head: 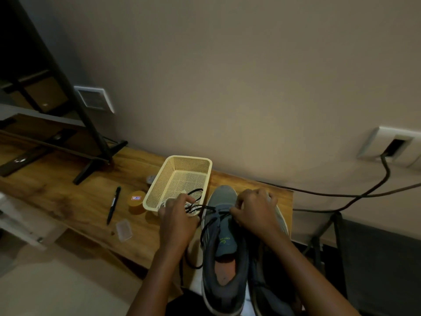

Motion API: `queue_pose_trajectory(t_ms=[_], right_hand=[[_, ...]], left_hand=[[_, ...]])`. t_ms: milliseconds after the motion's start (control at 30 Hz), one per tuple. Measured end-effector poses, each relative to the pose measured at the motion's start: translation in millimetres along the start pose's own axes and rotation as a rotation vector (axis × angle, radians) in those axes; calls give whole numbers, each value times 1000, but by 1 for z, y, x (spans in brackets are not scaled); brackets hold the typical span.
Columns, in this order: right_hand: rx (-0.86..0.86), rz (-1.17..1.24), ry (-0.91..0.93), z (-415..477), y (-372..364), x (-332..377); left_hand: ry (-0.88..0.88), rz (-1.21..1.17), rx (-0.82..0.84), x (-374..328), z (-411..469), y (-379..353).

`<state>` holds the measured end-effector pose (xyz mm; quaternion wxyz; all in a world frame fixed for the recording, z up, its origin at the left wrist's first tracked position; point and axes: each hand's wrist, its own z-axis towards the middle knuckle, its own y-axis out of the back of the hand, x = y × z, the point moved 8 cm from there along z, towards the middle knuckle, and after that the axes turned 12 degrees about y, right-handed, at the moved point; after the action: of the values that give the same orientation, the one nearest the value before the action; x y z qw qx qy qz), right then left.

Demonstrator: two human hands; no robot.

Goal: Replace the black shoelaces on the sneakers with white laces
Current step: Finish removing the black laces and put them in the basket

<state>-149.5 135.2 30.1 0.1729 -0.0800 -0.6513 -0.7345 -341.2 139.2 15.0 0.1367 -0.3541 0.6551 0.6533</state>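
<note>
Head view, read left to right: on the brown wooden tabletop (68, 197) lie a slim black pen (114, 205), a squat round orange tub (136, 199) and a small clear plastic case (124, 230), all well apart from the work. Next stands a cream perforated plastic basket (189, 159), with something pale at its near corner, too dim to tell whether it is white lace. There the left hand (177, 222) has its fingers curled, pinching loose strands of the thin black shoelace (205, 209). The lace runs right into the eyelets of the grey mesh sneaker (225, 247), which sits toe away at the table's edge. The right hand (255, 213) is curled over the forefoot, thumb and forefinger apparently nipping the lace at an eyelet. A second dark sneaker (268, 293) lies beside it. The step in hand seems to be unthreading. It probably goes best one crossing at a time: the right hand steadies the shoe and feeds slack while the left draws the lace straight out, so it does not snag.
</note>
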Motion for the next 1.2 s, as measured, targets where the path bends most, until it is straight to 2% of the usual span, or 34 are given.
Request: queue_pose_trajectory(t_ms=[67,133,200,300,400,800,1033,1100,1200], right_hand=[[18,19,60,5,-2,8],[69,-14,110,8,-10,16],[120,-53,141,9,-18,22],[128,-83,143,12,-26,26],[117,-123,144,15,-29,31],[153,-236,122,16,-33,31],[-123,-206,-146,11,-2,-2],[-97,-128,-118,13,-5,1],[65,-75,56,15,-19,20]], left_hand=[[-74,-41,58,-9,-13,-7],[-92,-39,209,-14,-27,-25],[-95,99,292,-13,-39,-43],[-100,237,146,-12,-48,-42],[-115,163,1,-20,-54,-34],[-252,281,-275,-28,-62,-39],[-264,281,-381,-24,-65,-39],[-244,267,-379,-21,-62,-40],[-186,277,-359,-17,-58,-43]])
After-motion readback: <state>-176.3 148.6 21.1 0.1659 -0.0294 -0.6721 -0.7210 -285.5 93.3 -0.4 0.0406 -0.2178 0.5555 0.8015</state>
